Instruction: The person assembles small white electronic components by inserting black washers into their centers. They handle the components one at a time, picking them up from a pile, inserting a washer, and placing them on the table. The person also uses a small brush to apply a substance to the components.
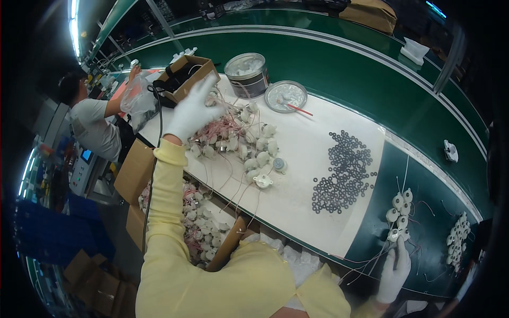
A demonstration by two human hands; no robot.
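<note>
My left hand (195, 110), in a white glove, reaches over a pile of small round white motor-like parts (262, 158) with thin pink wires. Its fingers are spread, and I see nothing held between them. At the lower right, my gloved right hand (395, 271) has its fingers stretched out. Their tips touch the nearest of a cluster of similar white parts (397, 201), which have dark centres, on the green mat (366, 233). Many small dark rings (342, 175) lie spread on the white board (297, 212) between my hands.
A metal tin (246, 77) and its lid (285, 97), with a red-handled stick, stand at the back. Beside them is a cardboard box (185, 79). A carton (135, 177) of parts sits below the table edge. More parts (458, 241) lie far right; a co-worker (95, 124) is at left.
</note>
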